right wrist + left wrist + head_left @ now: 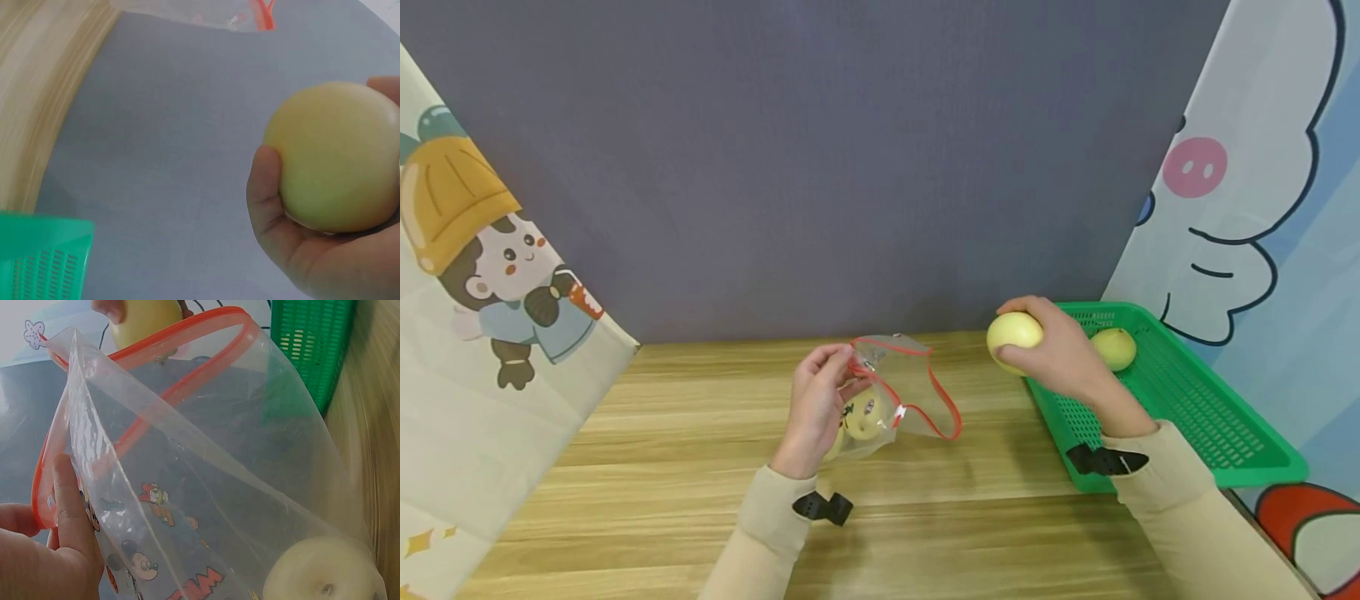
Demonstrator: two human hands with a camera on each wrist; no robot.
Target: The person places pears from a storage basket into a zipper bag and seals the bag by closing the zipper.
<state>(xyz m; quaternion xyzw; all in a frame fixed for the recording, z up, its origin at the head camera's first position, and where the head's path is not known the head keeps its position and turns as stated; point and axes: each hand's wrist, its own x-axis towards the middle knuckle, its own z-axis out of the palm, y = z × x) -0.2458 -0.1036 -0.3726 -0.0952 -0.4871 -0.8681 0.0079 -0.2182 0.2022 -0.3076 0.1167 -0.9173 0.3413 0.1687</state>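
My left hand (817,400) pinches the red-edged rim of a clear zip bag (206,444), with the edge between thumb and fingers. The bag's mouth gapes toward the right, and cartoon prints show on its side. Inside, low down, sits a round pale-yellow pear (322,572); part of another seems to show beside it in the head view. My right hand (1060,354) grips another round yellow pear (337,156) in the air, right of the bag and apart from it. Fingers and thumb curl around its sides.
At the right stands a green plastic basket (1213,417) with slotted walls, partly under my right forearm. One yellow pear (1113,348) lies in it. A wooden table (685,467) carries everything. Behind rises a grey panel (850,167), with cartoon-printed sheets on both sides.
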